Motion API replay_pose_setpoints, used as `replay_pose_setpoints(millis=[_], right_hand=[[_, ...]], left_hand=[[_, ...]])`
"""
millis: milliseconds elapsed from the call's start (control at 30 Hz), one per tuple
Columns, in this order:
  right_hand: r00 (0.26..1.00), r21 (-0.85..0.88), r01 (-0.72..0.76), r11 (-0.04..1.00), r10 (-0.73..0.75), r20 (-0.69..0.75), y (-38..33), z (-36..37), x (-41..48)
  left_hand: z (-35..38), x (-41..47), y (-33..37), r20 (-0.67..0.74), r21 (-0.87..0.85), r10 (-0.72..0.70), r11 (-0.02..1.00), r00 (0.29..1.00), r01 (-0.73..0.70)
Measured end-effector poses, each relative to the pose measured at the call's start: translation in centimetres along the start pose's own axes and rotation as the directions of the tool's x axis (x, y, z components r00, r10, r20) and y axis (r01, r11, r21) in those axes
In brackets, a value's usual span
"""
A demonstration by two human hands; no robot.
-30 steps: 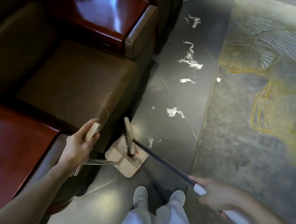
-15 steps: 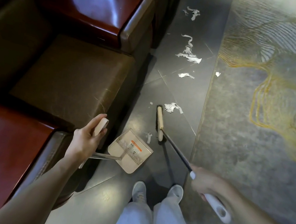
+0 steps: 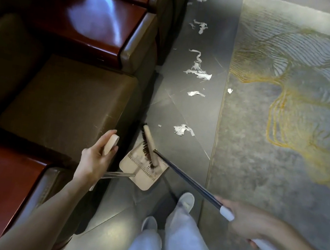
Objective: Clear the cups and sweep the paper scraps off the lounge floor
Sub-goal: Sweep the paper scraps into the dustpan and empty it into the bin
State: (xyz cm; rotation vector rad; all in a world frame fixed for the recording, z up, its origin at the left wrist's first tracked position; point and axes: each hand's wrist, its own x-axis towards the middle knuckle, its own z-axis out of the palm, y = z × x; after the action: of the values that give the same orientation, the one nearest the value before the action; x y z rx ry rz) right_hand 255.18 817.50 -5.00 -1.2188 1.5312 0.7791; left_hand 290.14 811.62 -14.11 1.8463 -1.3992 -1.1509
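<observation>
Fingers [image 3: 108, 136] of the left hand [image 3: 93, 158] wrap the dustpan [image 3: 142, 171] handle, pinning it to the floor [image 3: 184, 106]. The right hand [image 3: 251, 225] grips the broom [image 3: 149, 144], bristles in the pan, likely to deposit sweepings. Paper scraps [image 3: 182, 130] lie just beyond.

Lounge seating area: leather armchairs [image 3: 67, 99] with glossy red-brown wooden side tops [image 3: 94, 20] are lining a polished grey floor [image 3: 185, 108]; a gold-patterned rug [image 3: 282, 163] is lying beside it.

text: none readable | labels, brands, numbers, signs: none legible on dustpan [image 3: 131, 162], broom [image 3: 186, 178] or rug [image 3: 282, 163]
</observation>
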Motion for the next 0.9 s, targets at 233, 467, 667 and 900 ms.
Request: replay_pose_setpoints(millis=[233,467,667,900], right_hand=[[0.978,-0.026,-0.091,0.995,0.085,-0.189,2.1,-8.6,5.4],[0.972,-0.103,-0.116,0.988,0.092,-0.215,0.1,-17.2,12.7],[0.995,-0.189,0.015,0.982,-0.034,-0.098,-3.7,-19.4,16.5],[0.993,-0.302,0.118,0.946,-0.117,0.022,-4.6,-18.7,15.5]], left_hand=[[2.2,7.0,4.0,-0.050,-0.006,-0.023,1.000,0.999,0.023],[3.7,14.1,7.0,-0.099,-0.029,-0.070,0.997,0.993,0.067],[4.4,15.5,8.0,-0.168,-0.063,-0.105,0.993,0.980,0.096],[4.6,16.4,8.6,-0.183,-0.085,-0.125,0.990,0.975,0.111]])
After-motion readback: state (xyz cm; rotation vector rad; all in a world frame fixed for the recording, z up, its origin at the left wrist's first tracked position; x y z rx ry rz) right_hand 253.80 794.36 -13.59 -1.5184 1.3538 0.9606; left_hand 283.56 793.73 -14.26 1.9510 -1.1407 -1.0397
